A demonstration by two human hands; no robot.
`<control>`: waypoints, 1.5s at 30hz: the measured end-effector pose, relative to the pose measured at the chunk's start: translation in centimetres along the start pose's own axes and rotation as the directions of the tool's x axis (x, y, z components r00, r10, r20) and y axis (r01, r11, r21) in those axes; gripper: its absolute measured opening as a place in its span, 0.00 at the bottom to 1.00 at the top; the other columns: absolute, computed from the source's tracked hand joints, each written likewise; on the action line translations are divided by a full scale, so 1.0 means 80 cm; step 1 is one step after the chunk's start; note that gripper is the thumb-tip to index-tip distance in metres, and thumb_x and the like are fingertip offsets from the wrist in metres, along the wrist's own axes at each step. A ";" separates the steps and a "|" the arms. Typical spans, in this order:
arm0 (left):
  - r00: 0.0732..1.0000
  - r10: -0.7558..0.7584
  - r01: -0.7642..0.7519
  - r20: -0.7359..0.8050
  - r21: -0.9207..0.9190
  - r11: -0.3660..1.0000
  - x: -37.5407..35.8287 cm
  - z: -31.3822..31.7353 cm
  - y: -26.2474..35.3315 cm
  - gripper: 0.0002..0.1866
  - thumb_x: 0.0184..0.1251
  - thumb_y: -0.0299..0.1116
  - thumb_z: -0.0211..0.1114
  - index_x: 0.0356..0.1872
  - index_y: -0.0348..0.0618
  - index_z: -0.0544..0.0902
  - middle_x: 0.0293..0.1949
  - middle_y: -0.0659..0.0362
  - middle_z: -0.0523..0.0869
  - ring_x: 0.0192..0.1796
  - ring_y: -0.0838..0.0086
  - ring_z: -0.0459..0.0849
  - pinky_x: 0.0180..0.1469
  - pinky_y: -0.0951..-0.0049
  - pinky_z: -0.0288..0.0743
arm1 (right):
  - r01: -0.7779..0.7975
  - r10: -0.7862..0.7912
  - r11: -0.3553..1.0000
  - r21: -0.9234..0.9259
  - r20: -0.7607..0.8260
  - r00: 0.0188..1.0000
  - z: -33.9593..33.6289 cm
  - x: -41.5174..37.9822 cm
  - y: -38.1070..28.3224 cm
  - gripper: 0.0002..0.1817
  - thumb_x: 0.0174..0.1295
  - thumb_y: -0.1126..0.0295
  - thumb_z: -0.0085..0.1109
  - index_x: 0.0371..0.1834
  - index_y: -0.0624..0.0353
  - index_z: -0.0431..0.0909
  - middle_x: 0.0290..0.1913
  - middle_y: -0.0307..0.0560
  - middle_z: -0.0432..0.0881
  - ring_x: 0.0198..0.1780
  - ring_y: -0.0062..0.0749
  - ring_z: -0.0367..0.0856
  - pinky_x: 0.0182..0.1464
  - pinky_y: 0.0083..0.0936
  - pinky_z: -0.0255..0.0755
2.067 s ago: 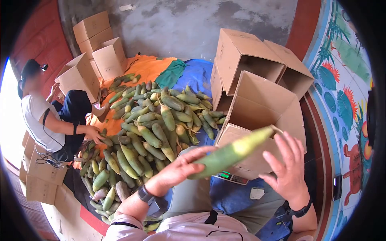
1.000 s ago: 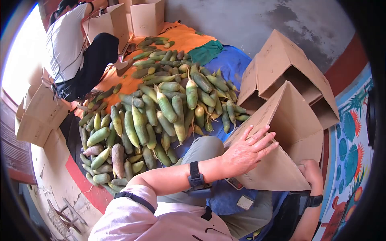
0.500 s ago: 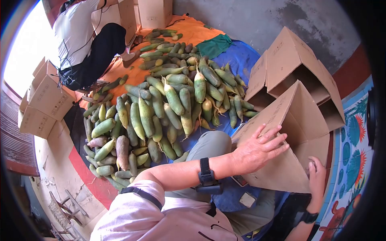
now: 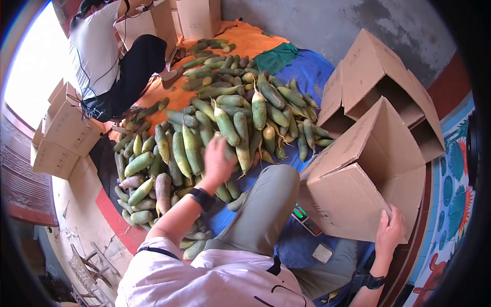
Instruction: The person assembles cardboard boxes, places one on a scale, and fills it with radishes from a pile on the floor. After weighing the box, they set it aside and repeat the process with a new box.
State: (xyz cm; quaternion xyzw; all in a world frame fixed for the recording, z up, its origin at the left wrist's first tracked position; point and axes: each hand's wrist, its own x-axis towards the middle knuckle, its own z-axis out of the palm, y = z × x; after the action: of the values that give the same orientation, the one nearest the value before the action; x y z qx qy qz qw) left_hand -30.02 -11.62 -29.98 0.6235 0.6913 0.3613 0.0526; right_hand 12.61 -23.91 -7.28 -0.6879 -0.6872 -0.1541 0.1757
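Observation:
My left hand is over the heap of green radishes, somewhat blurred, its thumb apart from its fingers. It is close to a few radishes in the middle of the heap, and whether it touches one is hard to make out. On the right, my right hand grips the near rim of an open cardboard box, thumb on the outer side. The box tilts with its opening toward the right. A digital scale with a lit green display shows at the box's lower left edge.
More cardboard boxes stand behind at the right. A person crouches at the upper left beside boxes. Orange sheeting and blue sheeting lie under the radishes. A small whitish block lies near my leg.
My left hand has left the box and moved left to the radishes. My right hand has come to hold the box's rim. The box has turned, and the scale's display now shows.

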 end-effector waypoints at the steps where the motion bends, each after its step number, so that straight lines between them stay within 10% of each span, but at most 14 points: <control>1: 0.981 -0.192 0.191 0.006 0.090 0.977 -0.010 0.002 -0.036 0.35 0.48 0.33 0.69 0.61 0.42 0.68 0.63 0.40 0.67 0.66 0.48 0.64 0.67 0.55 0.60 | -0.005 0.005 1.000 0.004 -0.005 1.000 0.000 0.001 0.000 0.12 0.60 0.68 0.55 0.44 0.63 0.76 0.38 0.56 0.79 0.42 0.53 0.76 0.45 0.41 0.69; 6: 0.521 -0.847 0.853 -0.106 0.088 0.514 -0.056 0.016 -0.192 0.39 0.52 0.43 0.70 0.64 0.38 0.64 0.63 0.40 0.68 0.63 0.50 0.69 0.65 0.57 0.64 | -0.005 0.004 1.000 -0.020 -0.036 0.999 -0.001 0.000 -0.003 0.12 0.59 0.68 0.56 0.43 0.63 0.75 0.37 0.56 0.78 0.41 0.53 0.75 0.45 0.42 0.67; 8: 0.520 -0.845 0.851 -0.122 -0.011 0.525 -0.086 0.068 -0.287 0.38 0.51 0.44 0.71 0.61 0.34 0.67 0.56 0.40 0.76 0.55 0.54 0.78 0.58 0.60 0.72 | 0.010 -0.010 1.000 -0.013 -0.029 1.000 -0.001 0.002 -0.007 0.12 0.58 0.69 0.57 0.42 0.64 0.75 0.36 0.56 0.77 0.40 0.53 0.74 0.44 0.42 0.67; 10: 0.506 -0.829 0.862 0.237 -0.182 0.474 -0.082 0.054 -0.294 0.33 0.50 0.45 0.72 0.53 0.31 0.74 0.45 0.43 0.83 0.45 0.57 0.84 0.48 0.64 0.78 | 0.005 -0.006 1.000 -0.021 -0.036 0.999 -0.001 0.003 -0.007 0.12 0.58 0.69 0.57 0.42 0.64 0.75 0.35 0.57 0.77 0.40 0.53 0.74 0.43 0.43 0.66; 11: 0.535 -0.842 0.820 0.060 -0.275 0.502 -0.083 0.060 -0.284 0.25 0.52 0.45 0.71 0.41 0.31 0.79 0.31 0.49 0.85 0.31 0.61 0.86 0.35 0.65 0.79 | 0.010 -0.011 1.000 -0.020 -0.029 1.000 -0.001 0.003 -0.007 0.12 0.58 0.69 0.57 0.42 0.64 0.74 0.35 0.57 0.76 0.40 0.53 0.74 0.43 0.43 0.66; 16: 0.522 -0.835 0.845 0.174 -0.242 0.478 -0.052 0.019 -0.238 0.21 0.57 0.48 0.67 0.26 0.35 0.79 0.19 0.55 0.80 0.17 0.68 0.79 0.18 0.65 0.71 | 0.024 -0.026 0.999 -0.036 -0.037 0.999 -0.001 0.002 -0.009 0.12 0.58 0.69 0.57 0.42 0.64 0.75 0.35 0.57 0.77 0.40 0.53 0.74 0.44 0.43 0.66; 18: 0.372 -0.790 0.868 0.487 -0.485 0.110 -0.033 -0.007 -0.218 0.21 0.58 0.49 0.66 0.21 0.41 0.75 0.16 0.61 0.74 0.15 0.70 0.73 0.16 0.68 0.66 | 0.021 -0.022 0.999 -0.031 -0.041 0.999 -0.001 0.002 -0.009 0.12 0.58 0.69 0.57 0.42 0.64 0.75 0.35 0.57 0.77 0.40 0.53 0.74 0.44 0.43 0.66; 20: 0.370 -0.801 0.862 0.471 -0.496 0.106 -0.035 -0.030 -0.187 0.20 0.59 0.50 0.65 0.20 0.46 0.71 0.15 0.65 0.70 0.14 0.74 0.67 0.16 0.73 0.62 | 0.038 -0.040 0.999 -0.033 -0.058 0.998 0.000 0.001 -0.009 0.12 0.57 0.70 0.58 0.42 0.63 0.75 0.36 0.57 0.77 0.40 0.53 0.74 0.44 0.43 0.66; 26: 0.666 -0.457 0.734 0.589 -0.626 0.264 -0.039 -0.096 -0.070 0.12 0.65 0.44 0.61 0.32 0.47 0.73 0.19 0.66 0.73 0.19 0.80 0.70 0.21 0.79 0.60 | 0.034 -0.037 0.998 -0.048 -0.063 0.997 -0.002 0.002 -0.011 0.12 0.57 0.70 0.59 0.43 0.62 0.75 0.36 0.56 0.78 0.41 0.52 0.75 0.45 0.43 0.67; 31: 0.737 -0.026 0.640 0.676 -0.685 0.348 -0.019 -0.129 0.045 0.13 0.65 0.42 0.62 0.41 0.45 0.74 0.23 0.68 0.75 0.23 0.83 0.71 0.26 0.82 0.63 | -0.014 0.015 0.999 0.034 -0.035 0.999 -0.013 0.000 -0.019 0.18 0.57 0.70 0.58 0.52 0.62 0.73 0.47 0.57 0.77 0.50 0.52 0.74 0.53 0.42 0.67; 36: 0.549 0.454 0.622 0.702 -0.706 0.339 -0.021 -0.157 0.151 0.21 0.63 0.38 0.65 0.54 0.40 0.73 0.33 0.67 0.76 0.30 0.83 0.74 0.34 0.80 0.71 | 0.159 -0.151 0.985 0.061 -0.127 0.980 -0.056 -0.017 -0.061 0.29 0.56 0.64 0.60 0.61 0.64 0.67 0.59 0.57 0.72 0.58 0.52 0.70 0.58 0.43 0.66; 40: 0.308 0.689 0.613 0.656 -0.691 0.383 -0.043 -0.152 0.202 0.20 0.63 0.36 0.67 0.54 0.42 0.74 0.34 0.67 0.76 0.33 0.84 0.74 0.36 0.80 0.71 | 0.178 -0.092 0.865 0.468 -0.200 0.975 -0.072 -0.035 -0.081 0.41 0.53 0.52 0.65 0.65 0.64 0.62 0.57 0.57 0.74 0.57 0.46 0.74 0.57 0.37 0.68; 43: 0.203 0.800 0.575 0.564 -0.730 0.369 -0.059 -0.143 0.221 0.21 0.64 0.39 0.66 0.53 0.39 0.75 0.34 0.67 0.75 0.32 0.86 0.74 0.35 0.82 0.71 | -0.162 -0.036 0.504 0.848 0.208 0.977 -0.079 -0.049 -0.083 0.42 0.47 0.49 0.72 0.60 0.64 0.66 0.48 0.54 0.80 0.46 0.38 0.81 0.51 0.30 0.72; 45: 0.140 0.799 0.610 0.584 -0.687 0.395 -0.061 -0.141 0.224 0.21 0.65 0.40 0.66 0.52 0.39 0.75 0.34 0.67 0.75 0.33 0.86 0.74 0.35 0.82 0.71 | -0.149 -0.061 0.513 0.846 0.210 0.976 -0.074 -0.057 -0.065 0.39 0.46 0.53 0.72 0.57 0.64 0.67 0.48 0.54 0.80 0.47 0.37 0.81 0.51 0.30 0.72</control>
State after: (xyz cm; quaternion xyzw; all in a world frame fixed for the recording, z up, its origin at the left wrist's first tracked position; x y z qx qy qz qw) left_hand -20.10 -21.62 -13.43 0.5957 0.0768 0.1646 0.7824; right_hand 7.58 -30.69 -3.94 -0.5411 -0.6702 0.2838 0.4213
